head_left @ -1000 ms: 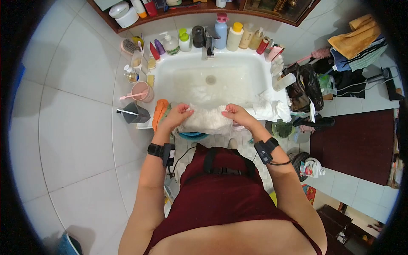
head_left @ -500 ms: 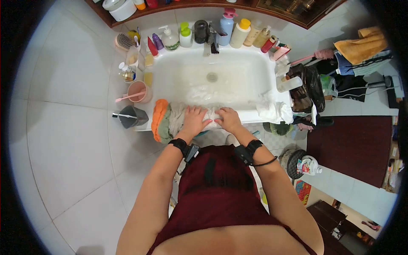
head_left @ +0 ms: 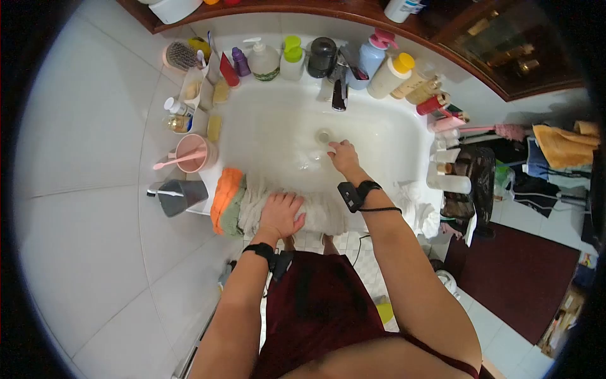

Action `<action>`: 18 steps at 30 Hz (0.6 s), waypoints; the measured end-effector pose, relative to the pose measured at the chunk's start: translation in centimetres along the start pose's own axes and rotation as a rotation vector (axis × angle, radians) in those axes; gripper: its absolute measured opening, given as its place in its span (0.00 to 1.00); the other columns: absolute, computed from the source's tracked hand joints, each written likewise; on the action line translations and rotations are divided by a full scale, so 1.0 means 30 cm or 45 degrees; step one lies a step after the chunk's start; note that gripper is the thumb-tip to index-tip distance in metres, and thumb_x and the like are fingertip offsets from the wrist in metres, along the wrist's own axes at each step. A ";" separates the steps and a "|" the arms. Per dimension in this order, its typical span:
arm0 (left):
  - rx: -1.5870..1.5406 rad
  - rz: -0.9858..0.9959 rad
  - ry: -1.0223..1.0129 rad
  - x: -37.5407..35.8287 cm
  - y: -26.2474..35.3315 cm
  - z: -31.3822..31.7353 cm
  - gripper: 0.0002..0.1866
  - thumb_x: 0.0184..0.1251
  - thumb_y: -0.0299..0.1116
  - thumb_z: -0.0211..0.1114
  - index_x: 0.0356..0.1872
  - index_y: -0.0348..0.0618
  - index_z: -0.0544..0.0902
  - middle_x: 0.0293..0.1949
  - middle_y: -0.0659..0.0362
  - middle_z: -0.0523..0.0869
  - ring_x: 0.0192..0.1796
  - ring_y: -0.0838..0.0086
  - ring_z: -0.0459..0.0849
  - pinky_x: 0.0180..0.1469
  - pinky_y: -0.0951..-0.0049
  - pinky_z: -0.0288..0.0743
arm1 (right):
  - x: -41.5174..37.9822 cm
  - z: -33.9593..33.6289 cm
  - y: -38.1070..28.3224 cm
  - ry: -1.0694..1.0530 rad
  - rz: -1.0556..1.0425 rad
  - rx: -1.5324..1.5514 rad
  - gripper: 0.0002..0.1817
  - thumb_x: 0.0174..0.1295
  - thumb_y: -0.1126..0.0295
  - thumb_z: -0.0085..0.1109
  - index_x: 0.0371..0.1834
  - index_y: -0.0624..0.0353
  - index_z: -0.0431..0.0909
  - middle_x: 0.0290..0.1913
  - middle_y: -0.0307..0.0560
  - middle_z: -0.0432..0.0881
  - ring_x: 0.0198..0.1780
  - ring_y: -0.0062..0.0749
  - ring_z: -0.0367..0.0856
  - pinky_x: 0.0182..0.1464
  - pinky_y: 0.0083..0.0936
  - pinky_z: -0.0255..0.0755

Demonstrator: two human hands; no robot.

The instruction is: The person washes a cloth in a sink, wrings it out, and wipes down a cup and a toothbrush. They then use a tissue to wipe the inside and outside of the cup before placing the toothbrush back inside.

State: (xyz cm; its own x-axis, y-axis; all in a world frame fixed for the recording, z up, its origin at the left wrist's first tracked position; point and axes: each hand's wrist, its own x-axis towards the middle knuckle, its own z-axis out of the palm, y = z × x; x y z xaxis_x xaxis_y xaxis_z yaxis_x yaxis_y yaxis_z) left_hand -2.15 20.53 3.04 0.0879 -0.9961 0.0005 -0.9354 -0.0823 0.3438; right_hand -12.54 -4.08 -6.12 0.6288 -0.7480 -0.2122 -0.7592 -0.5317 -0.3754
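Head view: a white sink (head_left: pixel 243 145) stands against a tiled wall (head_left: pixel 82 240). A pale cloth (head_left: pixel 322 211) lies along its front rim, beside an orange cloth (head_left: pixel 226 192). The left hand (head_left: pixel 282 213) presses the pale cloth, fingers slightly spread. The right hand (head_left: pixel 345 158), fingers partly curled, is at the drain (head_left: pixel 324 136); contact cannot be determined.

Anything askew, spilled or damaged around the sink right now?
No damage or spill stands out. Only the white cloth looks untidy, bunched on the sink's front right corner; the pale cloth under the left hand lies along the front rim.
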 end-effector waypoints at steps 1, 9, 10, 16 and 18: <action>-0.001 -0.008 -0.009 0.000 0.000 0.002 0.23 0.52 0.47 0.58 0.47 0.47 0.77 0.45 0.53 0.79 0.47 0.59 0.76 0.55 0.59 0.64 | 0.035 0.023 0.004 -0.022 -0.006 -0.010 0.13 0.55 0.62 0.60 0.44 0.48 0.79 0.46 0.51 0.74 0.50 0.47 0.73 0.49 0.39 0.72; 0.001 -0.012 0.020 0.003 -0.011 0.016 0.23 0.51 0.47 0.58 0.47 0.47 0.76 0.47 0.54 0.78 0.50 0.60 0.75 0.57 0.58 0.63 | 0.171 0.103 -0.034 0.203 0.067 -0.013 0.11 0.51 0.66 0.60 0.38 0.54 0.75 0.44 0.49 0.74 0.49 0.44 0.73 0.48 0.37 0.72; 0.001 -0.015 0.024 0.004 -0.007 0.016 0.23 0.51 0.48 0.59 0.46 0.47 0.76 0.47 0.54 0.78 0.51 0.60 0.75 0.57 0.58 0.63 | 0.173 0.101 -0.035 0.187 0.058 -0.033 0.11 0.52 0.66 0.59 0.38 0.53 0.75 0.44 0.49 0.74 0.49 0.44 0.74 0.47 0.37 0.72; -0.003 -0.025 -0.001 0.011 -0.003 0.003 0.23 0.51 0.48 0.59 0.47 0.48 0.76 0.48 0.54 0.78 0.51 0.60 0.74 0.57 0.58 0.62 | 0.204 0.131 -0.004 0.139 -0.060 -0.112 0.08 0.55 0.70 0.52 0.38 0.53 0.75 0.41 0.45 0.76 0.48 0.43 0.74 0.46 0.37 0.72; -0.010 -0.027 -0.005 0.012 -0.002 0.008 0.23 0.51 0.48 0.59 0.48 0.48 0.76 0.48 0.54 0.78 0.51 0.60 0.74 0.57 0.58 0.62 | 0.206 0.131 0.003 0.147 -0.096 -0.106 0.08 0.55 0.71 0.51 0.38 0.53 0.75 0.40 0.44 0.76 0.48 0.42 0.74 0.46 0.37 0.72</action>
State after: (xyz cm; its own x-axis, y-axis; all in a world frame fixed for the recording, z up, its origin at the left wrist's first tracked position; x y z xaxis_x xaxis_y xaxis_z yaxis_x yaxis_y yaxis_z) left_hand -2.13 20.17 2.79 0.1062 -0.9943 -0.0103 -0.9307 -0.1030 0.3510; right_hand -8.06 -7.19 -11.03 0.6645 -0.7430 -0.0796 -0.7251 -0.6154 -0.3091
